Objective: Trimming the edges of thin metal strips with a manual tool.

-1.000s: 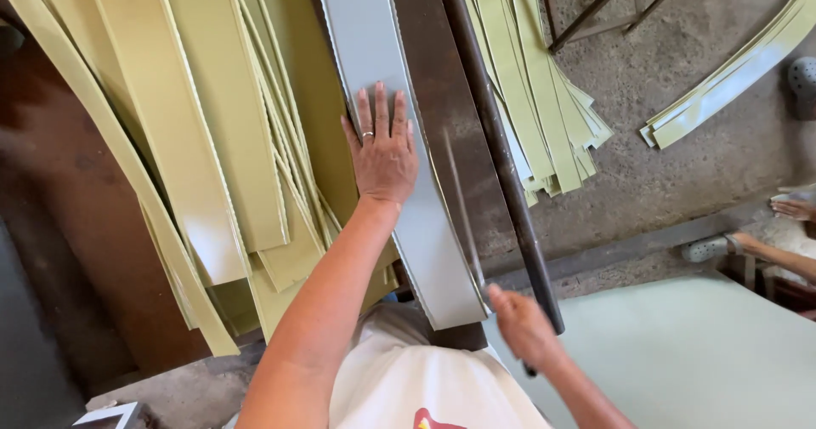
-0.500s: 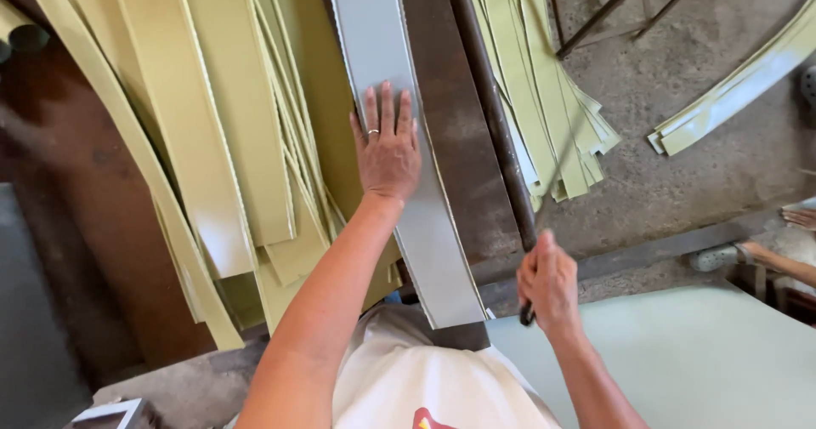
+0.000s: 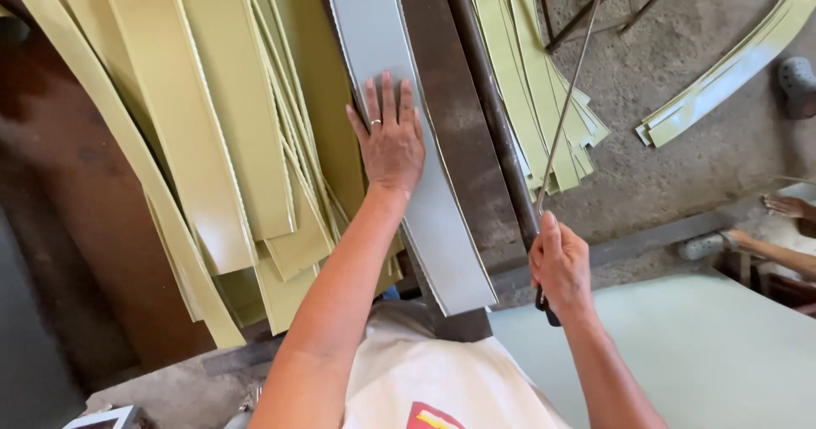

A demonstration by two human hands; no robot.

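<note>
On the dark metal workbench, seen from the head camera, a long grey strip lay lengthwise, its near end overhanging the bench's near edge just above the person's white shirt. The left hand lay flat on the strip's middle with fingers spread, pressing it down and not closed around anything; a ring showed on one finger. The right hand was wrapped tightly around the dark handle of a long thin blade, which slanted up and away over the bench's right edge. Left of the grey strip, a stack of pale green strips fanned out toward the bench's left edge. More green strips lay on the concrete floor beyond the right edge, and a curved bundle rested well apart. A pale green sheet filled the lower right corner.
</note>
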